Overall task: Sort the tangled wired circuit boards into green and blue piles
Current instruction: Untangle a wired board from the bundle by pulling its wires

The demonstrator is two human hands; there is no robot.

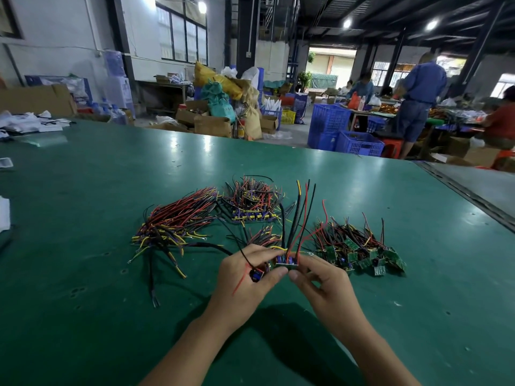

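Both hands meet over the green table (111, 176). My left hand (245, 277) and my right hand (320, 282) pinch a small wired circuit board (287, 261) between them, its red, black and yellow wires standing upward. A second small blue part (255, 274) on a red wire lies in my left palm. A pile of green boards (362, 252) lies just right of my hands. A bundle of boards with long wires (175, 224) lies to the left, and a tangled heap (253, 201) sits behind.
White papers (25, 123) lie at the table's far left. Blue crates (348, 135), cardboard boxes and sacks stand on the floor beyond the far edge. People work at another table at the right rear. A metal rail (468, 190) runs along the table's right side.
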